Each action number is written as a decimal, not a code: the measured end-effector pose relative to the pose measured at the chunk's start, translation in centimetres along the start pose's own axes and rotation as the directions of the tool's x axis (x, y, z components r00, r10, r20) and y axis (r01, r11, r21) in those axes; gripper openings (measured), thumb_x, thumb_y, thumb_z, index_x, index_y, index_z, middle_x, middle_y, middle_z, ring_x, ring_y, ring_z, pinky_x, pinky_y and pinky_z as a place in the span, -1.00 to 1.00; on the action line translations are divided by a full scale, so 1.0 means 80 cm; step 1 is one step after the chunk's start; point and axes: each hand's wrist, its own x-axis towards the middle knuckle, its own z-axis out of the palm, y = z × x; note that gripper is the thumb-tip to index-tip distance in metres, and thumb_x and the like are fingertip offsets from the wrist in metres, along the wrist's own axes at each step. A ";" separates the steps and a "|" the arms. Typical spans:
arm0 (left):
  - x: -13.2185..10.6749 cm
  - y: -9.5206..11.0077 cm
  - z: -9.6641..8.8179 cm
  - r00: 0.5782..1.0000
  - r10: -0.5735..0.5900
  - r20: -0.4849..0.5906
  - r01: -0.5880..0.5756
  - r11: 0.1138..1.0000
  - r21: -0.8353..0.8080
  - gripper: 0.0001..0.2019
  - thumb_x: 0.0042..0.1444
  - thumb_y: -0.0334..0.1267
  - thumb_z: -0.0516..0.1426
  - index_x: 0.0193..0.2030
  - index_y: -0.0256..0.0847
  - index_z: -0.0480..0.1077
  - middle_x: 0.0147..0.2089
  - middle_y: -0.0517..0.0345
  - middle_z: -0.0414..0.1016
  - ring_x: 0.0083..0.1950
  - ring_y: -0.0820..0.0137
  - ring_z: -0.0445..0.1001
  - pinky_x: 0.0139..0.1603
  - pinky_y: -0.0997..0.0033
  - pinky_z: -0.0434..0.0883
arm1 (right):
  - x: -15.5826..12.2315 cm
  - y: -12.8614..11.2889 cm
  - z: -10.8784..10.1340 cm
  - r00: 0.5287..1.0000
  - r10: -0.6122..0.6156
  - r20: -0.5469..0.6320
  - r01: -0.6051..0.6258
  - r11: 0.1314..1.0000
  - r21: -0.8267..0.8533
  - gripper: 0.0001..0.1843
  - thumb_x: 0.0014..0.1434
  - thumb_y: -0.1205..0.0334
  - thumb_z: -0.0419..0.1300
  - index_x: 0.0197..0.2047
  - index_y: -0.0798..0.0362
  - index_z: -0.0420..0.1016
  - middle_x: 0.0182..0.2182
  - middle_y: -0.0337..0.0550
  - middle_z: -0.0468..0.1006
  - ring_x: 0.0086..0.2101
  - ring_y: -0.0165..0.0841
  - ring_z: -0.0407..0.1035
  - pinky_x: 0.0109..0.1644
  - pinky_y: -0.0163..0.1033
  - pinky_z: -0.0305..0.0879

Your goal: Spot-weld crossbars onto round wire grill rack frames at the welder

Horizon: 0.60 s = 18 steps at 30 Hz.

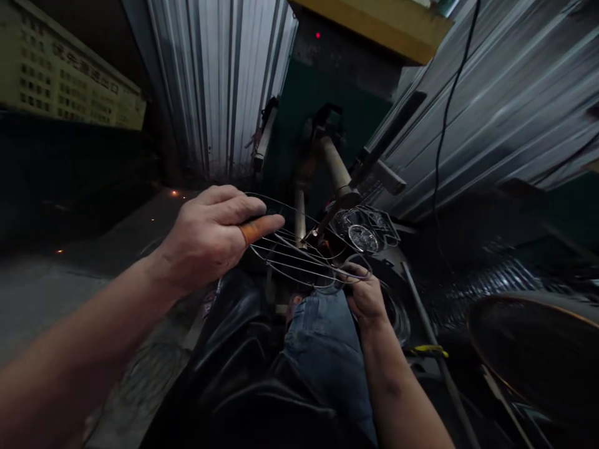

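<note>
A round wire rack (297, 267) with several parallel bars is held level above my lap. My left hand (206, 234) grips its left edge, with an orange band (253, 229) around one finger. At the near right edge, my right hand (367, 296) is closed on the rack's wire, its fingertips partly behind it. The rack's far side lies by the electrodes of what looks like a spot welder: a thick upper arm (334, 165) and an upright lower rod (300, 218). An orange glow shows close to the wire there; exact contact cannot be made out.
Behind the rack stands the dark green machine body (350, 87). A holder with shiny round wire pieces (362, 238) sits right of the electrodes. Sparks (175, 194) glow at left. A yellow crate (79, 81), a hanging cable (444, 118) and a large round pan-like rim (472, 312) surround me.
</note>
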 end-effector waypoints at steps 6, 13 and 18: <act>0.016 0.007 0.014 0.958 -0.007 0.286 0.004 1.000 0.010 -0.59 0.32 -0.11 -0.08 -0.34 -0.14 0.54 -0.20 0.14 0.51 -0.19 0.33 0.49 -0.16 0.20 0.47 | -0.020 0.022 -0.030 0.991 0.124 0.053 -0.118 0.987 -0.111 -0.62 -0.41 0.21 0.52 -0.48 0.17 0.56 -0.62 -0.19 0.47 -0.65 -0.47 0.30 -0.59 -0.40 0.24; 0.013 0.006 -0.051 0.923 -0.205 0.326 0.137 0.966 0.221 -0.55 0.33 -0.02 -0.16 -0.01 -0.17 0.46 -0.09 0.23 0.39 0.03 0.41 0.39 0.00 0.26 0.34 | -0.032 0.042 -0.074 0.950 0.263 -0.167 -0.290 0.941 -0.171 -0.50 -0.56 0.28 0.53 -0.41 0.11 0.58 -0.59 -0.14 0.49 -0.64 -0.38 0.34 -0.65 -0.36 0.28; -0.081 -0.021 -0.104 0.852 -0.350 0.389 0.264 0.929 0.258 -0.68 0.28 -0.18 -0.01 -0.07 -0.25 0.51 -0.21 0.08 0.43 -0.13 0.37 0.44 -0.11 0.30 0.40 | -0.038 0.055 -0.083 0.891 0.311 -0.330 -0.410 0.864 -0.293 -0.53 -0.62 0.34 0.49 -0.46 0.08 0.61 -0.59 0.02 0.47 -0.68 -0.34 0.30 -0.78 -0.33 0.00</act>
